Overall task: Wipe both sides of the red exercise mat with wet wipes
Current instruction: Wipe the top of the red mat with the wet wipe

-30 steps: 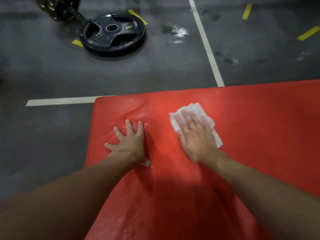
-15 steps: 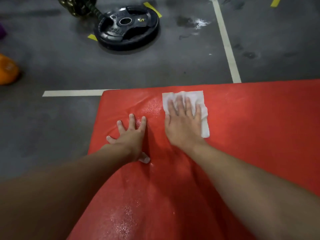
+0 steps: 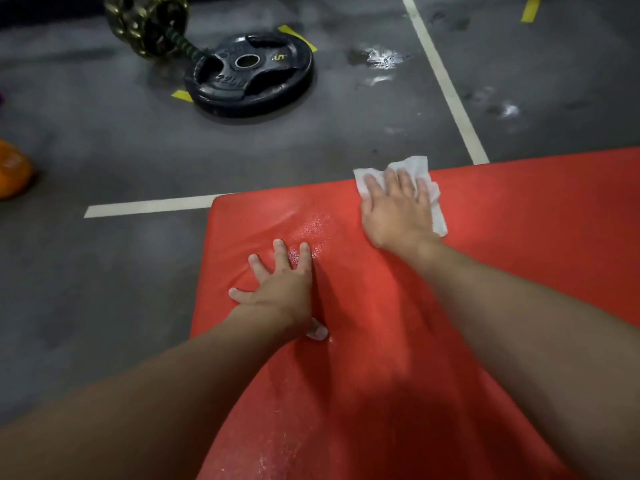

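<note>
Under right hand (image 3: 398, 211), half-hidden wipe (image 3: 411, 164)

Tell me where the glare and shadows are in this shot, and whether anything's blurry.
Head view: glare sparkles on the red mat beyond the left hand and on a floor puddle. Head view: dark shadow lies on the mat between the forearms. Head view: the near forearms look soft; the right hand on the wipe is sharper.

Dark grey floor (image 3: 104, 289) with white painted lines (image 3: 149, 205), wet patch (image 3: 379, 58) at 1 o'clock. Lying on it: red padded exercise mat (image 3: 519, 237) at 5, black round weight plate (image 3: 249, 76) at 11, orange rounded object (image 3: 12, 171) at 9.
</note>
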Tool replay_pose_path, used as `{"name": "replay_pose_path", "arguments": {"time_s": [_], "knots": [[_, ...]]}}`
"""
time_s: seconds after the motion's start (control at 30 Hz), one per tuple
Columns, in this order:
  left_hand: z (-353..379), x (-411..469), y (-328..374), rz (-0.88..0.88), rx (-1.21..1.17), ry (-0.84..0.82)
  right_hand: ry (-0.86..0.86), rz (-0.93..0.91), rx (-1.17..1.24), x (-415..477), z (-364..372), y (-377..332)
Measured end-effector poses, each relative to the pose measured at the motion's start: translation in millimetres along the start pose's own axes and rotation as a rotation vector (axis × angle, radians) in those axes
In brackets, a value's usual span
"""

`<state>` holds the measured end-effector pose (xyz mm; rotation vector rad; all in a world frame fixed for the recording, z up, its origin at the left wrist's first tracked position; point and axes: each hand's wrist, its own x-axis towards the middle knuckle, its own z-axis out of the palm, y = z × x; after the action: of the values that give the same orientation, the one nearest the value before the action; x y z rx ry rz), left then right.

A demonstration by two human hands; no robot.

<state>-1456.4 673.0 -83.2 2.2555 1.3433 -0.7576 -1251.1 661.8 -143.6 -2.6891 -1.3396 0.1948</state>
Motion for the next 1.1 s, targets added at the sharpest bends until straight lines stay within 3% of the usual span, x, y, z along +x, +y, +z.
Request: {"name": "replay_pose_path", "arguments": {"time_s": [0.07, 0.17, 0.2, 0.3, 0.37, 0.5, 0.53, 0.63, 0.67, 0.8, 0.87, 0.97, 1.0, 1.1], "knots": [[0.0, 1.2, 1.2, 0.001, 0.007, 0.006, 0.005, 0.018, 0.021, -3.6, 6.6, -27.9], [-2.8, -0.8, -4.7, 0.040, 0.055, 0.021, -0.004, -0.293, 0.008, -16.6, 12.5, -41.2], [-5.5, 0.2, -11.6, 0.075, 0.073, 0.031, -0.016, -0.318, 0.002, -11.2, 8.2, -31.7], [-13.0, 2.4, -34.0, 0.173, 0.155, 0.018, 0.010, -0.076, -0.008, 0.5, 2.7, -16.1], [-9.9, 0.8, -42.4, 0.178, 0.214, 0.057, 0.001, -0.040, 0.014, -9.6, 9.0, -35.6], [0.9, -3.0, -50.5, 0.175, 0.214, 0.130, -0.037, -0.422, -0.036, -32.3, 11.9, -32.9], [2.3, -2.4, -52.5, 0.176, 0.203, 0.138, -0.032, -0.401, -0.051, -26.2, 6.7, -21.5], [2.3, -1.5, -52.6, 0.175, 0.190, 0.141, -0.002, -0.031, -0.022, -28.1, 4.5, -19.1], [1.6, -1.2, -51.2, 0.174, 0.184, 0.139, 0.001, -0.007, -0.012, -37.1, 8.7, -32.9], [-1.9, -2.8, -48.1, 0.175, 0.182, 0.123, -0.034, -0.349, -0.026, -76.6, 15.9, -53.8], [-1.1, -1.6, -48.8, 0.178, 0.183, 0.122, -0.035, -0.284, -0.009, -65.9, 6.4, -39.2], [0.2, -1.1, -49.2, 0.195, 0.171, 0.114, -0.050, 0.003, 0.014, -69.9, 6.5, -49.7], [-0.9, -1.3, -51.2, 0.203, 0.165, 0.112, -0.049, -0.019, 0.008, -80.8, 8.8, -62.5], [-0.6, -1.6, -57.6, 0.253, 0.160, 0.117, -0.062, -0.312, -0.062, -120.1, 13.4, -67.2]]}}
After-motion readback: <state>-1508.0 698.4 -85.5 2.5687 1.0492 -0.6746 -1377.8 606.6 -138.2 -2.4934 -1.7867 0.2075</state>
